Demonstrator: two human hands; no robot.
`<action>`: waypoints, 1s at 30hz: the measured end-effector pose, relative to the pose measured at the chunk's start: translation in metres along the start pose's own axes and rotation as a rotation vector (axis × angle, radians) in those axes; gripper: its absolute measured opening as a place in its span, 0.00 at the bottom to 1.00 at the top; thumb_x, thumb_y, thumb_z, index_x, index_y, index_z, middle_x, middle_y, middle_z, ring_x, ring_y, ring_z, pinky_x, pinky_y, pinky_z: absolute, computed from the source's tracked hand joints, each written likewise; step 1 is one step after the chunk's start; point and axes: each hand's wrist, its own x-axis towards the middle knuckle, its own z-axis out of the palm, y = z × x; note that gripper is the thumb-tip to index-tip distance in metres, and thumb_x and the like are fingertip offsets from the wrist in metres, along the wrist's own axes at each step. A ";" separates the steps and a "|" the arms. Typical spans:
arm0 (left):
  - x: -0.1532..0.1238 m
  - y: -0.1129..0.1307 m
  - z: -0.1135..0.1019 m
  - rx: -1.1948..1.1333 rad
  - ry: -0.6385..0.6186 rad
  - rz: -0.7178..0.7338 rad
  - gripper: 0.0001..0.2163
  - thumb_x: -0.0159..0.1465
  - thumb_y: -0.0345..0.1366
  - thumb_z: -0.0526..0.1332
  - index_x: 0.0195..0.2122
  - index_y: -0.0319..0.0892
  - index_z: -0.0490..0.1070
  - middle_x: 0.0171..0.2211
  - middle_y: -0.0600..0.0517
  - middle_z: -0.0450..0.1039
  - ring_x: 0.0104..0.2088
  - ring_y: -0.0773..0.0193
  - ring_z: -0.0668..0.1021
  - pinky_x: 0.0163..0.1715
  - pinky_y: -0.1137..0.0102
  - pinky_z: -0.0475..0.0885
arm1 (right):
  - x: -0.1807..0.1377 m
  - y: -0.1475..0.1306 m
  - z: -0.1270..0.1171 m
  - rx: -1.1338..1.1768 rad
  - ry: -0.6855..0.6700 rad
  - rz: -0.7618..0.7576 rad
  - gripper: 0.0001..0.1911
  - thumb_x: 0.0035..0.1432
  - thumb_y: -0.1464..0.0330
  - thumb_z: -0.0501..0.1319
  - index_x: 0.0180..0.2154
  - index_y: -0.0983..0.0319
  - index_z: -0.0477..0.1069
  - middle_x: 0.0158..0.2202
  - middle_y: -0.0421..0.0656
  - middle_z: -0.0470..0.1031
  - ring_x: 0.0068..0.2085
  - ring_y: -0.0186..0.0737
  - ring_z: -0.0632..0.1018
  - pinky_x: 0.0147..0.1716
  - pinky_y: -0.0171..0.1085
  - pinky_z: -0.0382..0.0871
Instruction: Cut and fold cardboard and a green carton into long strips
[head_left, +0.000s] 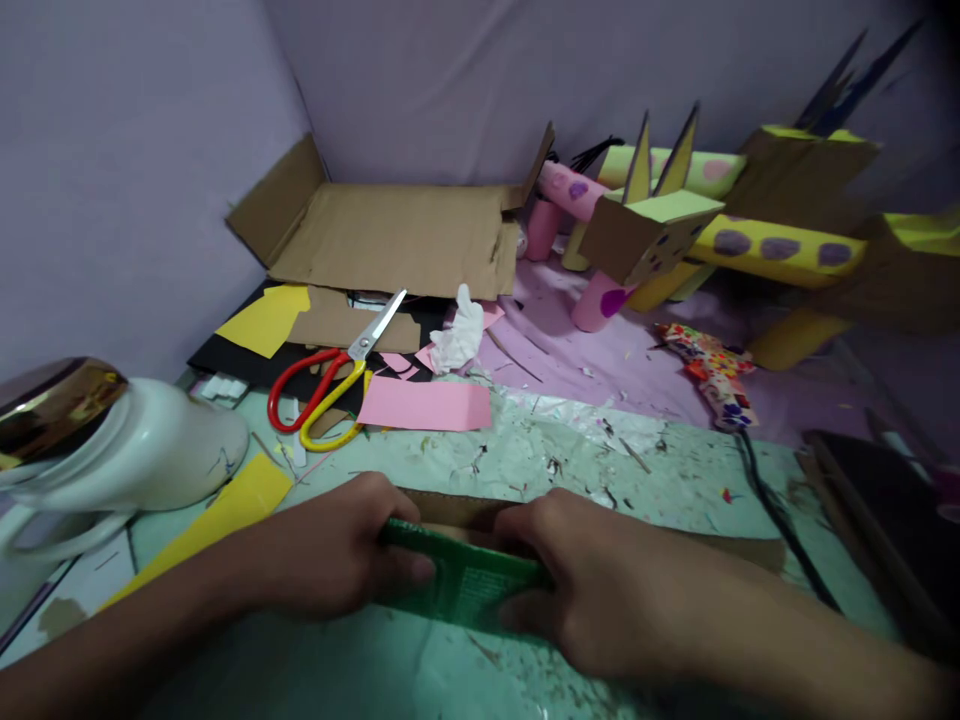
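Both hands grip a piece of green printed cardboard (pixel 465 582) low in the middle of the head view. My left hand (pixel 360 550) is closed on its left end, thumb on the near face. Wrapped round the right end is my right hand (pixel 562 580), fingers partly hidden behind it. Brown cardboard (pixel 457 508) shows just behind the hands and stretches to the right; whether it joins the green piece I cannot tell. Beyond them lie a pink paper strip (pixel 427 403) and scissors (pixel 360 355) with red and yellow handles, blades apart.
A white jug (pixel 180 435) lies at left beside yellow paper (pixel 225 510). An open cardboard box (pixel 397 235) stands at the back. Painted cardboard animal figures (pixel 652 235) fill the right rear. A flower-patterned glue gun (pixel 709 370) trails a black cord (pixel 780 530). Scraps litter the table.
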 end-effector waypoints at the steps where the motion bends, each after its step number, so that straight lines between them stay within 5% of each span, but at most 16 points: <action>1: 0.000 0.001 0.001 -0.018 0.000 -0.016 0.12 0.57 0.40 0.52 0.28 0.38 0.70 0.24 0.55 0.68 0.25 0.66 0.71 0.23 0.75 0.62 | -0.001 -0.001 0.000 -0.074 0.044 0.029 0.09 0.44 0.68 0.64 0.33 0.56 0.75 0.24 0.41 0.77 0.23 0.41 0.76 0.19 0.35 0.64; 7: -0.008 0.005 0.015 0.020 0.171 -0.165 0.11 0.57 0.42 0.54 0.24 0.40 0.65 0.24 0.55 0.69 0.29 0.63 0.72 0.28 0.71 0.60 | -0.011 -0.003 0.013 -0.238 0.410 -0.041 0.25 0.43 0.63 0.64 0.46 0.63 0.70 0.42 0.52 0.75 0.42 0.57 0.75 0.40 0.53 0.69; 15: -0.008 0.000 0.024 0.224 0.379 -0.273 0.17 0.56 0.53 0.54 0.23 0.43 0.64 0.25 0.48 0.71 0.27 0.56 0.71 0.24 0.68 0.53 | 0.006 0.006 -0.005 0.000 0.124 0.080 0.15 0.42 0.58 0.62 0.34 0.56 0.74 0.33 0.45 0.75 0.33 0.49 0.75 0.31 0.45 0.67; 21: -0.006 -0.013 0.030 0.171 0.695 -0.168 0.20 0.47 0.57 0.62 0.17 0.44 0.65 0.15 0.52 0.63 0.17 0.66 0.60 0.20 0.69 0.45 | 0.012 0.005 -0.013 0.040 0.049 0.061 0.15 0.42 0.59 0.62 0.35 0.55 0.75 0.34 0.45 0.76 0.33 0.47 0.74 0.27 0.41 0.64; 26: -0.013 -0.013 0.036 0.010 0.536 -0.123 0.15 0.53 0.51 0.61 0.26 0.44 0.65 0.20 0.54 0.68 0.22 0.62 0.68 0.21 0.71 0.51 | 0.002 0.000 -0.007 0.044 0.077 0.051 0.15 0.43 0.58 0.61 0.33 0.59 0.73 0.33 0.48 0.74 0.33 0.48 0.73 0.29 0.42 0.63; 30: -0.020 -0.010 0.047 -0.051 0.525 -0.087 0.11 0.57 0.46 0.58 0.32 0.45 0.60 0.26 0.56 0.68 0.27 0.61 0.70 0.26 0.70 0.57 | -0.009 -0.003 -0.006 0.099 0.065 0.071 0.18 0.43 0.59 0.61 0.37 0.60 0.71 0.34 0.48 0.73 0.34 0.49 0.72 0.32 0.45 0.64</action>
